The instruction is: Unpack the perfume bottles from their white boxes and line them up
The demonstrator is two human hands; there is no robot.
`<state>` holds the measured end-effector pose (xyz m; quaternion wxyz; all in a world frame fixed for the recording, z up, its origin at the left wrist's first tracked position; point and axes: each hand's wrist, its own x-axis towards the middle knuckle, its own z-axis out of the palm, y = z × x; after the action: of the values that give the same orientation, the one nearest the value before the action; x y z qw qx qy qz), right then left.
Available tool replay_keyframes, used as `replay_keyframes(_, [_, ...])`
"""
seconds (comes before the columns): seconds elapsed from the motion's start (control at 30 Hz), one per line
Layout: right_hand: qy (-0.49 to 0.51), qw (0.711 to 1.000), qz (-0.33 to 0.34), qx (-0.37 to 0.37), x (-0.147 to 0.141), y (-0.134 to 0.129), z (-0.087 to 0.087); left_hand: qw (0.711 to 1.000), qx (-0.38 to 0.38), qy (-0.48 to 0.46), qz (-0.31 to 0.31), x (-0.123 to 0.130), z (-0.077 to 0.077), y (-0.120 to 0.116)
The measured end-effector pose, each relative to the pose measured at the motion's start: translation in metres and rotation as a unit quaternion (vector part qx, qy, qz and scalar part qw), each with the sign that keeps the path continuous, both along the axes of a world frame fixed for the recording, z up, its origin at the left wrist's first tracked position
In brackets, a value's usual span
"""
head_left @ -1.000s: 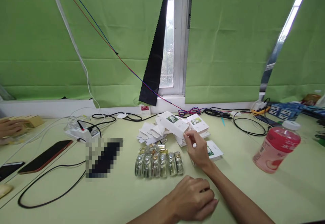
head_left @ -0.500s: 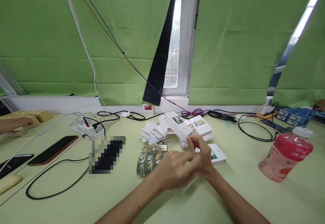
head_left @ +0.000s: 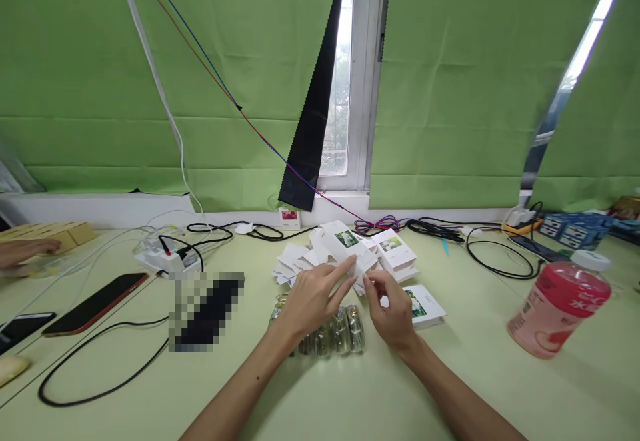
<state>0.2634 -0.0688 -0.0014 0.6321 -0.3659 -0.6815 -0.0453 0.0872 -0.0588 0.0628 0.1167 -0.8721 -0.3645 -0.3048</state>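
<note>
A white carton [head_left: 327, 231] with a green flower picture is tilted in front of me, its near end at my fingers. My right hand [head_left: 394, 311] is closed, thumb and fingertips pinching the carton's near end. Over that end reaches my left hand [head_left: 313, 294], index finger and thumb apart, fingertips at or just above the card; exact contact is hard to see. Below the left wrist lies a row of small clear-wrapped bottles [head_left: 345, 334], partly hidden by the hand and forearm. Another white carton [head_left: 427, 304] lies flat beside my right hand.
Behind are flat white cartons [head_left: 287, 261] and a stacked carton [head_left: 397, 248]. A pink bottle [head_left: 557, 308] stands right. Left are phones [head_left: 97, 302], a power strip [head_left: 173, 258], black cable loops [head_left: 45, 374] and another person's hand [head_left: 30, 251] near yellow boxes [head_left: 75, 234].
My left hand has moved left and back from the right hand, and its index finger and thumb have spread. More of the bottle row shows. The right hand keeps its pinch.
</note>
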Motion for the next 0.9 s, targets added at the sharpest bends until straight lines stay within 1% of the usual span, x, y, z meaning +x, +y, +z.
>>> replay_keyframes(0.17, [-0.032,0.999,0.041,-0.007,-0.002,-0.001,-0.001,0.999,-0.041,-0.019,-0.005,-0.002,-0.007,0.004])
replay_keyframes(0.27, [-0.042,0.996,0.068,-0.025,-0.003,-0.001,0.001,0.994,-0.09,-0.064,-0.01,-0.003,-0.008,0.006])
replay_keyframes(0.37, [-0.049,0.994,0.087,-0.04,-0.003,-0.002,0.004,0.983,-0.139,-0.12,-0.015,-0.003,-0.006,0.006])
replay_keyframes(0.53, [-0.054,0.993,0.095,-0.052,-0.004,-0.004,0.007,0.956,-0.215,-0.198,-0.02,-0.002,0.002,0.005])
replay_keyframes(0.67, [-0.051,0.992,0.102,-0.054,-0.004,-0.005,0.009,0.931,-0.264,-0.251,-0.03,-0.004,0.005,0.008])
replay_keyframes(0.9, [-0.05,0.992,0.112,-0.023,-0.005,-0.007,0.009,0.883,-0.335,-0.32,-0.076,-0.007,0.009,0.01])
